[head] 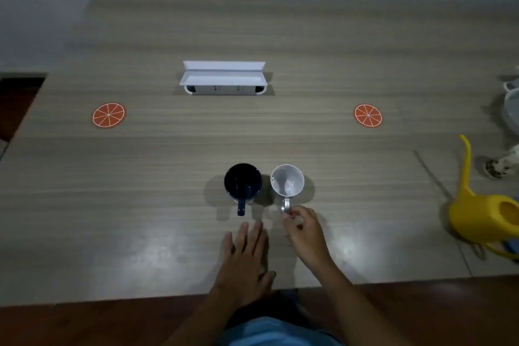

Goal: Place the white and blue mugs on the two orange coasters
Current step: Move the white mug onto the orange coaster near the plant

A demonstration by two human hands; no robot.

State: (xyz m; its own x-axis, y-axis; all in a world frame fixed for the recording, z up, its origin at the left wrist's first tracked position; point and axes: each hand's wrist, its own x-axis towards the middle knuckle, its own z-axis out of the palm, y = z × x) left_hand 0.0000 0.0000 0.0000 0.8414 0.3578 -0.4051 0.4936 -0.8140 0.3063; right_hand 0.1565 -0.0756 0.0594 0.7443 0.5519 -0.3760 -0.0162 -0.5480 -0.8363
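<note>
Right hand (302, 229): fingertips pinched on the white mug's (287, 184) handle, ready to lift.
Left hand (244, 255): fingers spread, flat, just short of the blue mug's (243, 182) handle.
Mugs: side by side, upright, handles toward the person.
Coasters: left coaster (109, 115), right coaster (368, 115), bare, well apart.

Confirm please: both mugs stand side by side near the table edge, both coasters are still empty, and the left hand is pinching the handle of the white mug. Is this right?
Not quite. In the head view it is the right hand that pinches the white mug by its handle; the left hand lies flat and open behind the blue mug. The rest is right.
</note>
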